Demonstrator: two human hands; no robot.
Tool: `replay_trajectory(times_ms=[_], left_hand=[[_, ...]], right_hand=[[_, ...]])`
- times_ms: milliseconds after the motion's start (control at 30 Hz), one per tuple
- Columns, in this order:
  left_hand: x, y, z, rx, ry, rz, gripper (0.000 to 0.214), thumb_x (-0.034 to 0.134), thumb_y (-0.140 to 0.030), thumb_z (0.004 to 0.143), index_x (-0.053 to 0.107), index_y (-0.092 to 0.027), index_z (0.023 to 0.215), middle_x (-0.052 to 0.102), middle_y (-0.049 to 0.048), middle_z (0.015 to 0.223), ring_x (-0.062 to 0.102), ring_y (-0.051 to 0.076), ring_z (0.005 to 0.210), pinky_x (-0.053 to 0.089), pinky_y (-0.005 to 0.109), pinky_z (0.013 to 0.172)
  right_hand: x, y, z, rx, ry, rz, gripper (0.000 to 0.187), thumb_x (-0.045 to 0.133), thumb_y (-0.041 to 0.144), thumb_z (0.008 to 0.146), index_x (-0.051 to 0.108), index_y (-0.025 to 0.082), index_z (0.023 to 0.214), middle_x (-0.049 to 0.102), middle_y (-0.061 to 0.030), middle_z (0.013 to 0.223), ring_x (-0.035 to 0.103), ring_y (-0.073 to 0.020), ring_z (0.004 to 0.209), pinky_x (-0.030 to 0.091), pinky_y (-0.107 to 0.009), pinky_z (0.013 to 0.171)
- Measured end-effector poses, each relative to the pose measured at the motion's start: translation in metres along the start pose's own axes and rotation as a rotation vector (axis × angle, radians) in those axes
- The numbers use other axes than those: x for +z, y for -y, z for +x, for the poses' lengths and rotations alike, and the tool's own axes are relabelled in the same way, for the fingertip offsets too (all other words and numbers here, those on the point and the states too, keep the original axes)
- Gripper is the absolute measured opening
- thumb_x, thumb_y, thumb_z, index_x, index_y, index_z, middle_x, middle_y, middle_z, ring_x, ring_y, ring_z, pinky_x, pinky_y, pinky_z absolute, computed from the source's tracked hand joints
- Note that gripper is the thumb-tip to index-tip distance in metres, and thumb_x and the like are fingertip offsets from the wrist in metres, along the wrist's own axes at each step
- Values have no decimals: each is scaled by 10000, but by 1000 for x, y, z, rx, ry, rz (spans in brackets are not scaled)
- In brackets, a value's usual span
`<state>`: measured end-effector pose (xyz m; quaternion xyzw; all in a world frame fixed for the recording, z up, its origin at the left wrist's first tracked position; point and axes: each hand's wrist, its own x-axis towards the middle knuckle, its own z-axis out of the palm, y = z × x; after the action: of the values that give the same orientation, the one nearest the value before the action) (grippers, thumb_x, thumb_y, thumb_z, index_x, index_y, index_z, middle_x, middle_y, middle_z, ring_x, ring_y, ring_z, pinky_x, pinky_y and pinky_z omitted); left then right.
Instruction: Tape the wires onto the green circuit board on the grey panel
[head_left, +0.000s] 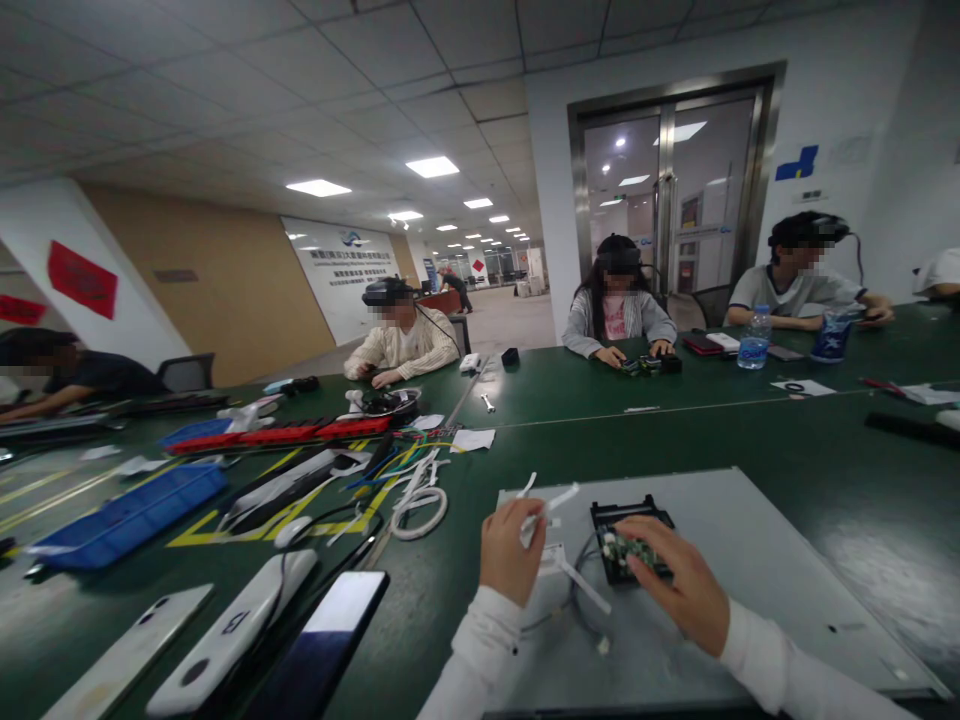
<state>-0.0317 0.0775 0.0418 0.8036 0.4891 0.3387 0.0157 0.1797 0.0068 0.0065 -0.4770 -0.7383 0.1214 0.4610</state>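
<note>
My left hand (510,550) is curled shut on thin white cable ties (551,505) that stick up out of the fist. My right hand (679,580) rests over a small black casing (609,515) holding a green circuit board (626,548), with the fingers pressed down on the board. Thin wires (574,595) run from the casing towards me. All of this lies on a grey mat (757,545) on the green table (750,440).
To the left lie three phones (232,630), a blue tray (127,515), white cables (420,505) and a red strip (277,435). Several people with headsets sit along the far edge. A water bottle (754,338) stands at the far right.
</note>
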Motion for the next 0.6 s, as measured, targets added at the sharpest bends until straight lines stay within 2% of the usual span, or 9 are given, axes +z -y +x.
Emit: replay_trajectory(times_ms=[133, 233, 400, 600], left_hand=[[9, -52, -20, 238, 102, -99, 168, 457, -167, 769, 554, -213, 899, 582, 27, 885, 503, 169, 871, 351, 336, 783], [18, -74, -33, 357, 162, -129, 184, 464, -152, 765, 549, -221, 913, 578, 23, 883, 502, 167, 861, 348, 342, 779], [36, -86, -43, 438, 202, -139, 181, 458, -156, 771, 543, -225, 915, 571, 20, 863, 506, 161, 829, 355, 344, 774], [52, -93, -42, 471, 239, -180, 239, 416, -145, 791, 507, -222, 998, 566, 31, 892, 503, 165, 855, 368, 336, 766]], right_hand=[[-19, -6, -14, 128, -21, 100, 330, 405, 300, 799, 422, 201, 1113, 529, -59, 1012, 504, -159, 922, 420, -287, 813], [-28, -15, -34, 181, 24, 132, 350, 419, 314, 792, 405, 198, 1122, 545, -50, 945, 528, -143, 829, 438, -272, 765], [-42, -31, -56, 249, 65, 162, 331, 442, 317, 774, 450, 191, 1080, 567, -26, 825, 539, -131, 738, 446, -261, 720], [-54, -42, -54, 320, 41, 218, 267, 462, 332, 760, 536, 177, 964, 578, -21, 771, 545, -136, 727, 444, -256, 700]])
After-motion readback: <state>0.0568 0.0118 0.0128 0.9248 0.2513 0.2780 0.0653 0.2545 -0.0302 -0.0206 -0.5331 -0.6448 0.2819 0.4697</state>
